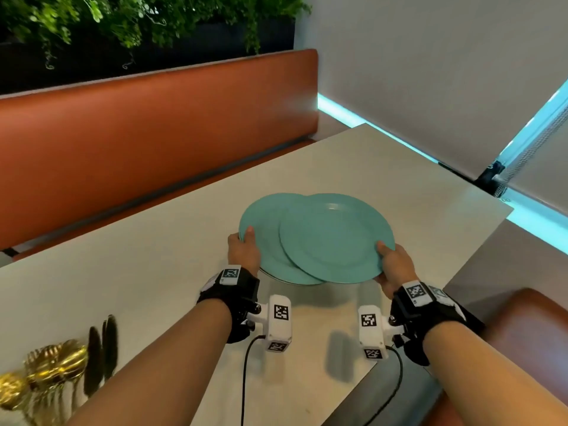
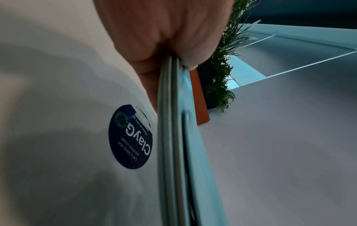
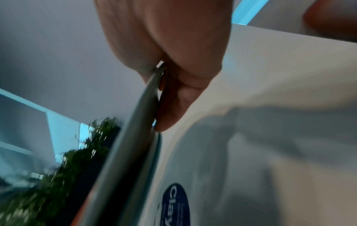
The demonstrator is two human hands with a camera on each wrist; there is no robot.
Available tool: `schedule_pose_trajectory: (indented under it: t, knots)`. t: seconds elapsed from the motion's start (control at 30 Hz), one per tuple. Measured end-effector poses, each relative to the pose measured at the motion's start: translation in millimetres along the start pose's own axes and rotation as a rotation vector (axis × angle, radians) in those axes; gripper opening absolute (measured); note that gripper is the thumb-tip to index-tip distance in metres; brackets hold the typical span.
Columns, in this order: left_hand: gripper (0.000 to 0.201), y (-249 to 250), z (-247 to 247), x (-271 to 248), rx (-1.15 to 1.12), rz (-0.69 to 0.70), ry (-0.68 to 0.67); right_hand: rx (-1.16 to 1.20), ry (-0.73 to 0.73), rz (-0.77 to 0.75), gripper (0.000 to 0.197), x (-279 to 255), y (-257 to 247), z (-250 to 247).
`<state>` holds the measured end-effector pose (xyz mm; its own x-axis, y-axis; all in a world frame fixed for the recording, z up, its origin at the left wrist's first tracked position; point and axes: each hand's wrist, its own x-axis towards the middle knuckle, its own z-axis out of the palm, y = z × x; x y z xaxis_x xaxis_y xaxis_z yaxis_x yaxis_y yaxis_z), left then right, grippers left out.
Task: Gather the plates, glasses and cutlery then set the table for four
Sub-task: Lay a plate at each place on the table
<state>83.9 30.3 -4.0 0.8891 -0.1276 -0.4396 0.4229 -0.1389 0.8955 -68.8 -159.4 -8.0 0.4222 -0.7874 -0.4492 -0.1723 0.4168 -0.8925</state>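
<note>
1. At the centre of the head view, my left hand (image 1: 244,249) is pinching the near-left rim of the lower teal plates (image 1: 261,229), thumb on top.
2. My right hand (image 1: 395,264) is pinching the near-right rim of the top teal plate (image 1: 335,238), which is overlapping the lower ones and sitting offset to the right.
3. The left wrist view is showing several stacked rims in that grip.
4. The plates are hovering just above the pale table (image 1: 153,272).
5. Gold and black cutlery (image 1: 58,367) is lying blurred at the lower left.
</note>
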Motion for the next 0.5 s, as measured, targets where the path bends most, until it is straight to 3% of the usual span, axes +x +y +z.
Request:
schedule_pose_trajectory:
  t: [0.3,0.5]
  knots:
    - [0.045,7,10,14,0.109,0.041,0.19,0.148,0.272,0.099,0.037,19,20,-65]
    - [0.048,12,2,16,0.134,0.02,0.231,0.169,0.347,0.145,0.039,11,48,-71]
